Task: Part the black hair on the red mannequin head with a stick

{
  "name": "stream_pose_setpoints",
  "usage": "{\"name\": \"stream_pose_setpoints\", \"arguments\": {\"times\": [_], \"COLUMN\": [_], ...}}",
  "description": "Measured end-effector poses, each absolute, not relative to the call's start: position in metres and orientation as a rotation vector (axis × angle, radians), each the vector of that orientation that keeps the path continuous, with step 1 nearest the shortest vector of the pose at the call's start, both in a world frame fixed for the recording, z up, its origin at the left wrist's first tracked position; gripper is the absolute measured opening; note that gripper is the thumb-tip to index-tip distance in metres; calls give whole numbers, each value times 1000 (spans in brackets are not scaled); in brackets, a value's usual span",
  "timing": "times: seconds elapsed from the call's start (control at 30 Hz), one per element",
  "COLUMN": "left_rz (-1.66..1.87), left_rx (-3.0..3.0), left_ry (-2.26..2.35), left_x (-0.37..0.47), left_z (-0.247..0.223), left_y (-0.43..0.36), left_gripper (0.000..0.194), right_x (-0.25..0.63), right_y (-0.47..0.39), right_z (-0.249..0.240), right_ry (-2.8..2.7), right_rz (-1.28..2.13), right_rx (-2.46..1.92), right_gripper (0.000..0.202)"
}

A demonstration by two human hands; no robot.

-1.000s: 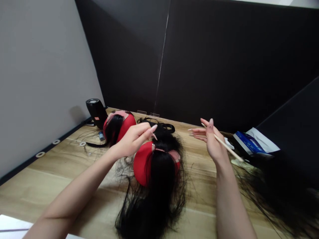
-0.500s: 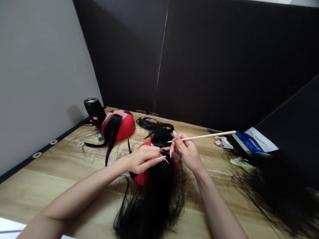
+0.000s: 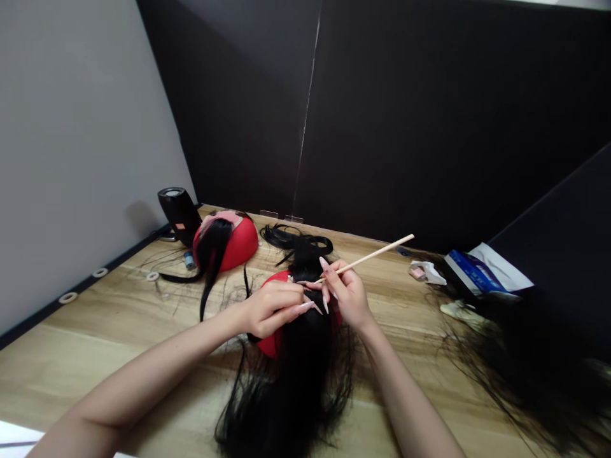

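My right hand (image 3: 346, 292) pinches a thin pale wooden stick (image 3: 377, 252), its far end tilted up to the right. The stick's lower end is near my left fingertips, where the tip is hard to make out. My left hand (image 3: 279, 307) is closed over a red head form (image 3: 270, 345), its thumb and fingers pinched on the black hair (image 3: 305, 388). What lies between those fingertips is mostly hidden. Long hair falls from the form toward me, and a dark bundle (image 3: 300, 245) of hair lies behind it.
Left at the back stands a second red form (image 3: 241, 245) with black hair, beside a black cylindrical speaker (image 3: 177, 213) and a small blue spool (image 3: 189, 260). White rings (image 3: 68, 298) lie by the left wall. A blue tissue pack (image 3: 472, 270) and loose hair (image 3: 534, 362) are at right.
My right hand has moved left and slightly down, bringing the stick closer to my left fingertips and tilting it more steeply. My left hand has stayed nearly still on the hair.
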State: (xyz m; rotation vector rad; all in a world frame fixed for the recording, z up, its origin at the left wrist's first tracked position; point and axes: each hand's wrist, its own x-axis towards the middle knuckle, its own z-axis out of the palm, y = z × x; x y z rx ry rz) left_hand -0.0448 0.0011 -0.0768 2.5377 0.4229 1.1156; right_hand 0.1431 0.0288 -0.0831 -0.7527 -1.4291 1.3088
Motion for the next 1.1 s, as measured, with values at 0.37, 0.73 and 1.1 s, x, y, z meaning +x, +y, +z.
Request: {"name": "stream_pose_setpoints", "arguments": {"times": [0.37, 0.73, 1.1], "left_rz": [1120, 1156, 1118], "left_rx": [2515, 2514, 2516], "left_ry": [390, 355, 407], "left_x": [-43, -43, -44], "left_z": [-77, -77, -80], "left_y": [0, 1, 2], "left_gripper": [25, 21, 26], "right_x": [148, 148, 149], "right_y": [32, 31, 30], "right_z": [-88, -89, -86], "right_ry": [-1550, -1598, -1697], "right_rz": [1214, 1195, 1094], "right_rx": [-813, -848, -909], "right_gripper": [36, 34, 36]}}
